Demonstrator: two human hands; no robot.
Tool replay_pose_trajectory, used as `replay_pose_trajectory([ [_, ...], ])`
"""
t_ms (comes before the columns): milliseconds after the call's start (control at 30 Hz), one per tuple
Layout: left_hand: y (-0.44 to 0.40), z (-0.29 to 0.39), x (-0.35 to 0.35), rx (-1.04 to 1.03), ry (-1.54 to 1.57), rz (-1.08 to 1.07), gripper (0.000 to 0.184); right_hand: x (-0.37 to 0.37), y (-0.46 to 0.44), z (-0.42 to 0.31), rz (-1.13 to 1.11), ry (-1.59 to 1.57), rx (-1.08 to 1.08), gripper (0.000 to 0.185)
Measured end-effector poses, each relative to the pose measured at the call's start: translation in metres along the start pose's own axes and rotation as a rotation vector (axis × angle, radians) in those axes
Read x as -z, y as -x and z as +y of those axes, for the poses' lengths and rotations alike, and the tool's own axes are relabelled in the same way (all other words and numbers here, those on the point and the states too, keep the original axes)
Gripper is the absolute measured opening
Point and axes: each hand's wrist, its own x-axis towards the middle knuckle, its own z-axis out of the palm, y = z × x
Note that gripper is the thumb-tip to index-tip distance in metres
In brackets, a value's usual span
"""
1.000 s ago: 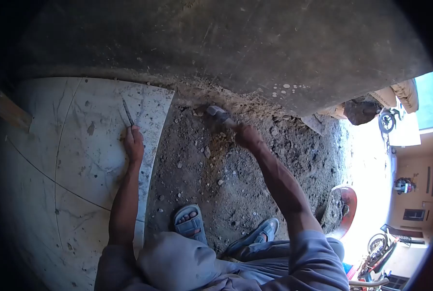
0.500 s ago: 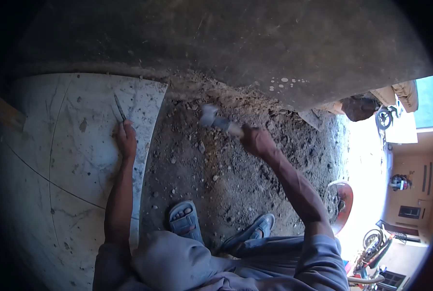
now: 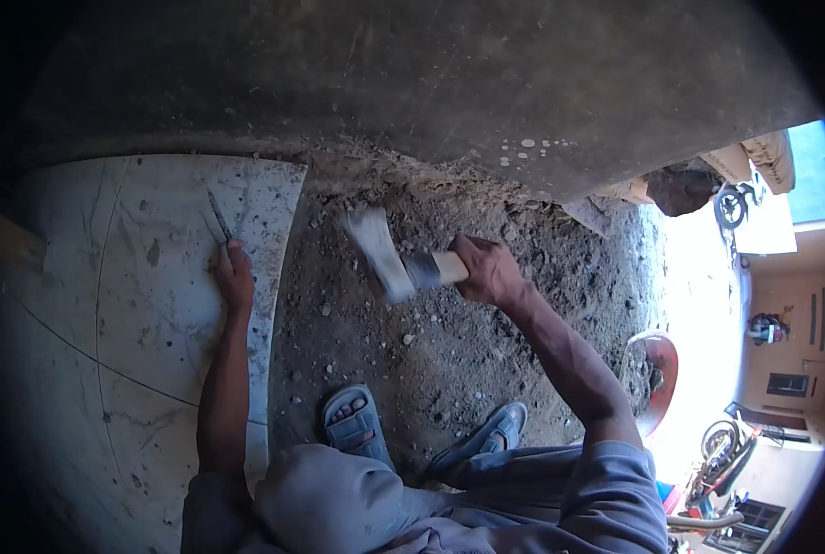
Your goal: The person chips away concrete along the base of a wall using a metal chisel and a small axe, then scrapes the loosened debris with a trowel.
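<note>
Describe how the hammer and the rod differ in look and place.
The hammer has a broad, blurred head; the rod is slim and clearer. The right hand holds the hammer over soil; the left hand holds the rod over tiles. Both are hand-held.

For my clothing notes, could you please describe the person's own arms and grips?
The left sleeve and right sleeve are grey and short, the right one creased. The left forearm and right forearm are bare; the left grip and right grip are ungloved, no wristbands visible.
</note>
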Motion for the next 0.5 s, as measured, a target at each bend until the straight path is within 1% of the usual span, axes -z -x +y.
replay_pose_trajectory([
  [33,-0.002,0.000,-0.001,-0.004,0.002,-0.003,0.042,-0.009,0.003,0.017,0.044,-0.040,0.155,0.014],
  [100,-0.001,-0.001,0.002,-0.033,-0.013,0.000,0.042,-0.020,0.023,0.065,-0.183,-0.036,-0.372,0.012],
  [133,-0.001,-0.004,0.002,-0.036,-0.005,-0.001,0.043,-0.021,0.025,0.072,-0.180,-0.031,-0.371,0.012],
  [200,-0.006,-0.003,0.000,-0.036,-0.031,-0.003,0.043,-0.024,0.028,0.083,-0.554,0.016,-0.839,0.013],
  [233,-0.001,-0.004,0.000,-0.017,-0.065,-0.001,0.042,-0.015,0.025,0.065,-0.564,0.022,-0.838,0.013],
  [300,0.004,-0.005,0.001,0.002,-0.058,-0.008,0.043,0.002,0.024,0.015,-0.425,0.017,-0.518,0.010],
  [333,-0.001,-0.003,0.000,0.004,-0.046,-0.004,0.043,0.009,0.016,-0.005,-0.417,0.018,-0.514,0.010],
  [400,0.000,0.000,-0.003,-0.025,-0.014,0.026,0.040,0.018,0.014,-0.032,0.016,0.137,0.066,0.007],
  [433,0.000,0.002,-0.005,-0.052,0.024,0.061,0.037,0.010,0.017,-0.019,0.017,0.139,0.060,0.007],
  [500,0.001,0.005,-0.002,-0.042,0.026,0.039,0.037,-0.023,0.020,0.030,0.153,-0.010,0.118,0.006],
])
